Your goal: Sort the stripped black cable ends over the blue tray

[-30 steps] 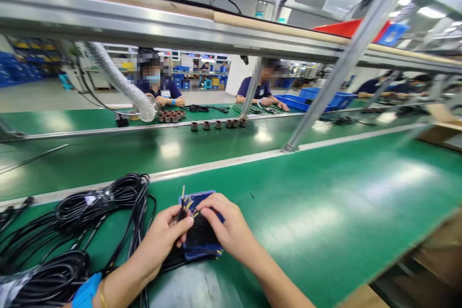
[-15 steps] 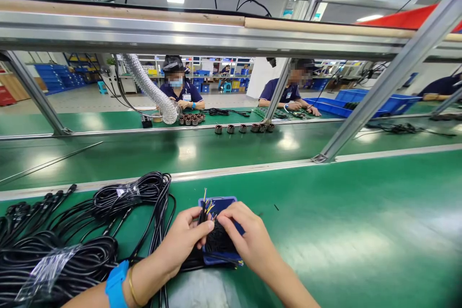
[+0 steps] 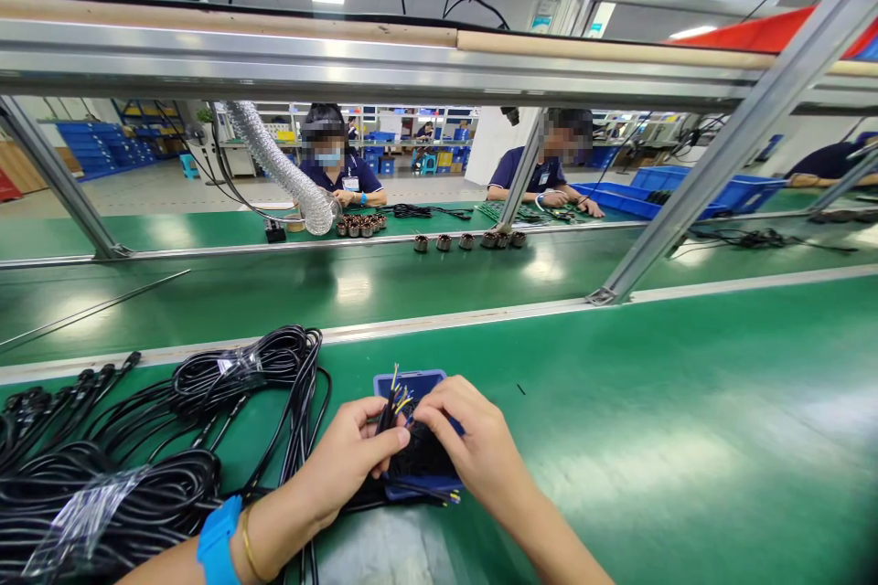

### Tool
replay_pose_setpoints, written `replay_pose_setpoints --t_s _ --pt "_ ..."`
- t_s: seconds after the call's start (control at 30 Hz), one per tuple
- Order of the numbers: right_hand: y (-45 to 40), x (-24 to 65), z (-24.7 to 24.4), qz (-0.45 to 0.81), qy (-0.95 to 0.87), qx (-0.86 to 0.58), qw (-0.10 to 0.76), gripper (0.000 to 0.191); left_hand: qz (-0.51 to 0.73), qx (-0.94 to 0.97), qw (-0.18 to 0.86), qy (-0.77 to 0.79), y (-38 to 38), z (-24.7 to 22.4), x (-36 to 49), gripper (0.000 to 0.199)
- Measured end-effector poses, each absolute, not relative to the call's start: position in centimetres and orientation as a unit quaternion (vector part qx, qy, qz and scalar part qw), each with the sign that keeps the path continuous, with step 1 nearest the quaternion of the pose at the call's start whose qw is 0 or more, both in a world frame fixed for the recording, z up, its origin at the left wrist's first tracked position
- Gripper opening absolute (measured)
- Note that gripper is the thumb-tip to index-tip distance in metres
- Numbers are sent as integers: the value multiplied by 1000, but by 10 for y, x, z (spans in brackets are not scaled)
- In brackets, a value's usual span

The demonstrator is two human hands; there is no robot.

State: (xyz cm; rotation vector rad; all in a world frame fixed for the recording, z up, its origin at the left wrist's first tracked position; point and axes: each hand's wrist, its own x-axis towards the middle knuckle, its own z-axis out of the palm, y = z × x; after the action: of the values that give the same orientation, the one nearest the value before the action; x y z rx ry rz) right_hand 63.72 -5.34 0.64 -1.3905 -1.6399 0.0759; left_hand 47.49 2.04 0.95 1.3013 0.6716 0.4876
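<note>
A: where r the black cable ends (image 3: 387, 415) rn?
B: gripped in L hand (image 3: 358, 444), over the blue tray (image 3: 410, 377). R hand (image 3: 467, 431) is at the wire tips (image 3: 403, 401), cant tell if pinching tbh

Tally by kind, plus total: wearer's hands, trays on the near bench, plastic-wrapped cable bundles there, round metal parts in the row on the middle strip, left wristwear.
Left hand and right hand: 2
Blue tray: 1
Plastic-wrapped cable bundles: 2
Round metal parts: 6
Blue wristband: 1
Gold bangle: 1
Total: 13
</note>
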Motion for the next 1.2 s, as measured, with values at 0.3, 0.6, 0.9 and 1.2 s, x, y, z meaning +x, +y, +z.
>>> replay_pose_setpoints --t_s 0.3,0.6,0.9,1.2 --pt "-54 641 6 -14 -712 -545 442 21 218 592 711 311 20 10 475 32" --pt "-61 651 23 -16 -721 -574 388 37 216 638 662 329 23 13 475 32" --pt "-180 658 18 128 -695 -701 96 24 209 646 653 334 23 21 475 30" --pt "-168 648 -19 192 -552 -676 449 15 220 611 693 315 21 16 475 29"
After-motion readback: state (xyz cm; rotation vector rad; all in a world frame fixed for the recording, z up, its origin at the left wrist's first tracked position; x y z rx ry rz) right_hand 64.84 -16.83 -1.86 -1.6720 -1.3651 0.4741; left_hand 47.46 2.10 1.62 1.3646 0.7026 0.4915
